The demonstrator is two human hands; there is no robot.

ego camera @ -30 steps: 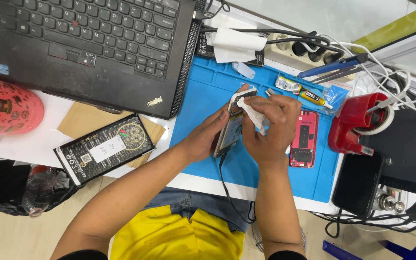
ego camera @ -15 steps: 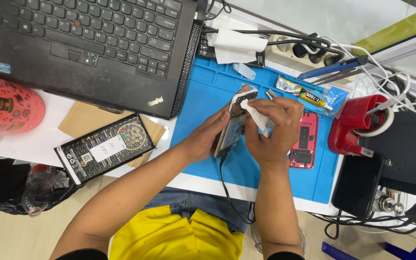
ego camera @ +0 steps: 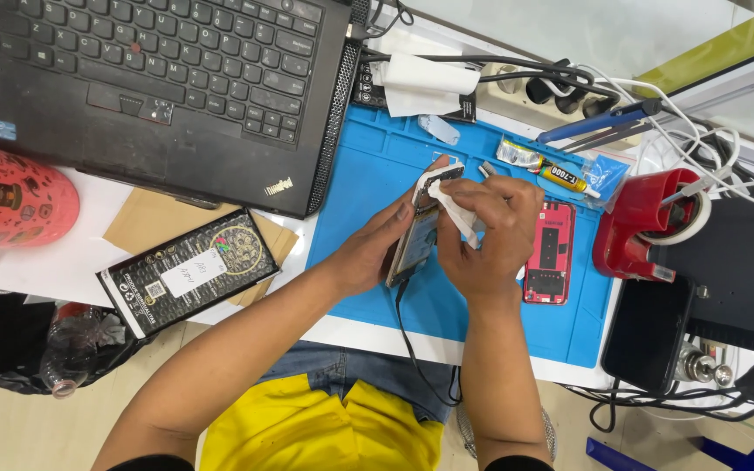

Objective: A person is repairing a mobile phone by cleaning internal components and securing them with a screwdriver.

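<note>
My left hand grips a smartphone by its edge, tilted up above the blue work mat. A black cable hangs from the phone's lower end toward my lap. My right hand presses a small white wipe against the phone's face near its top. A red phone back housing lies flat on the mat just right of my right hand.
A black laptop fills the upper left. A black boxed package lies on brown card. A red tape dispenser, a glue tube, a dark phone, a power strip with cables and a red object surround the mat.
My right hand with the wipe has shifted slightly across the phone's upper face. The left hand keeps the same hold.
</note>
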